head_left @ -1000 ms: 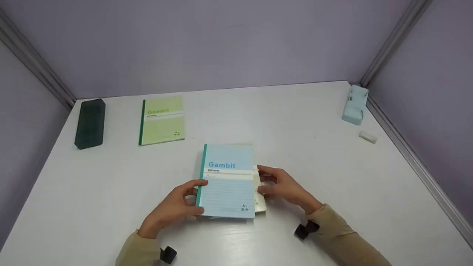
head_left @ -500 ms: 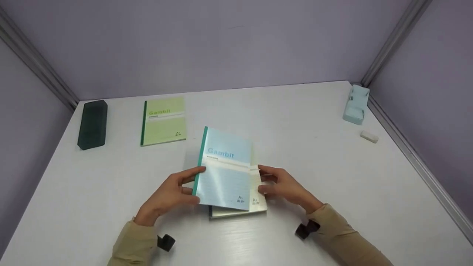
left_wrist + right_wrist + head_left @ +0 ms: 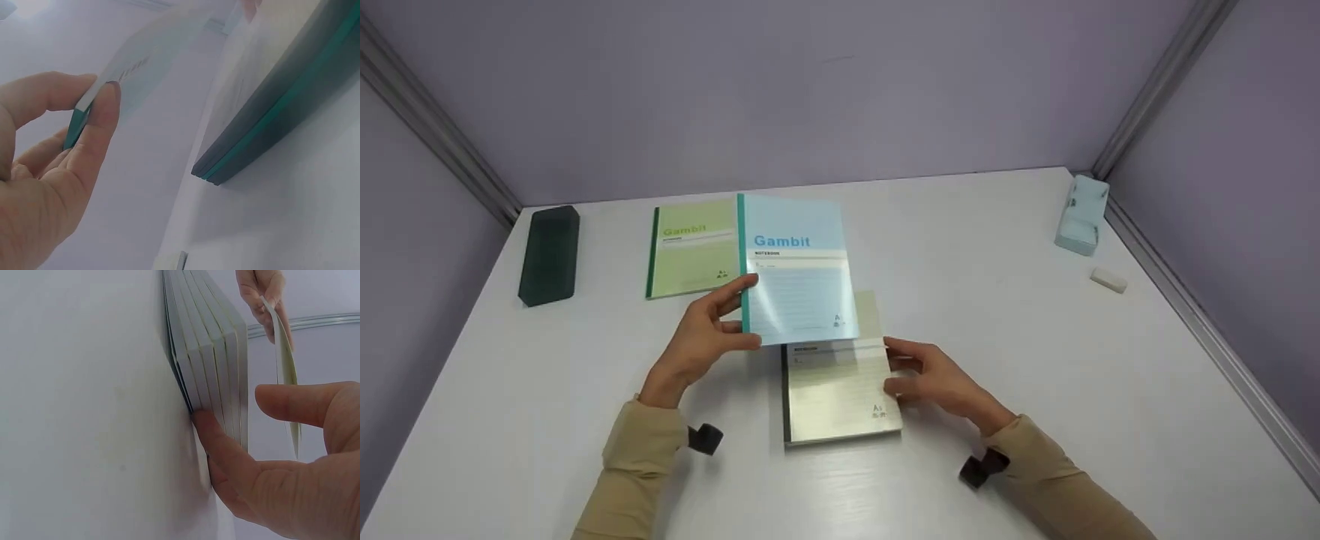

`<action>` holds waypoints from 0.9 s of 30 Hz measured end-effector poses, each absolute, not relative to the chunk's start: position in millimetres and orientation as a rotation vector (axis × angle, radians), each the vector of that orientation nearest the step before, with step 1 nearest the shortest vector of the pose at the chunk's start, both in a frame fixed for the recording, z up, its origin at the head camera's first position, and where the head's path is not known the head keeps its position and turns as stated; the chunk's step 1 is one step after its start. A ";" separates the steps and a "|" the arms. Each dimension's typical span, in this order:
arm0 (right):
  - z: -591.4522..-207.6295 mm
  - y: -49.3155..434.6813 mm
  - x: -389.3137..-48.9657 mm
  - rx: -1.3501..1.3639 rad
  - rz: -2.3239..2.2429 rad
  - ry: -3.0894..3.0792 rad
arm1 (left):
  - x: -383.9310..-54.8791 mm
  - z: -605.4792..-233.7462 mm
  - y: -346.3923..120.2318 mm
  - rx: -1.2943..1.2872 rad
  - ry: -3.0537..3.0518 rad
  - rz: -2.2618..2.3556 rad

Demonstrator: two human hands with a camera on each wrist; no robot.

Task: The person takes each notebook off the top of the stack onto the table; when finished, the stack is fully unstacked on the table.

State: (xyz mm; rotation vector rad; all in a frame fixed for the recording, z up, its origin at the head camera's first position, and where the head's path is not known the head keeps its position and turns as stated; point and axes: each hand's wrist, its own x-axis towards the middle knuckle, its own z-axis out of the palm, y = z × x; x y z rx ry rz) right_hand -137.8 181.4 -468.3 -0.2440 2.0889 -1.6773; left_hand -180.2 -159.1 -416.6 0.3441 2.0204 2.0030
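Note:
My left hand [image 3: 697, 337] pinches a light blue Gambit notebook [image 3: 799, 292] by its green spine, thumb on the cover and fingers beneath. The left wrist view shows this notebook [image 3: 149, 64] raised clear of the table. Below it lies a stack of several notebooks [image 3: 836, 405] with a cream one on top, its upper part partly covered by the blue notebook. My right hand [image 3: 941, 379] rests beside the stack's right edge. In the right wrist view its fingers touch the page edges of the stack [image 3: 211, 365] low down, while the thumb stands apart from them.
A green Gambit notebook [image 3: 690, 262] lies at the back left, its right edge overlapped by the blue one. Left of it stands a dark green box [image 3: 549, 255]. A light blue case [image 3: 1081, 217] and a white eraser [image 3: 1108, 280] sit at the right edge.
The blue notebook has risen off the stack and moved back and slightly left in my left hand, uncovering much of the cream notebook. My right hand has stayed by the stack.

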 end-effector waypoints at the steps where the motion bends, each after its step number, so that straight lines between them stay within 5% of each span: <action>1: -468.6 180.9 -137.7 -0.238 -1.673 2.090 | -184.0 -416.1 -159.4 0.337 2.025 2.017; 27: -473.7 181.4 -134.8 -0.328 -1.619 2.178 | -273.1 -431.0 -151.0 0.151 2.092 2.023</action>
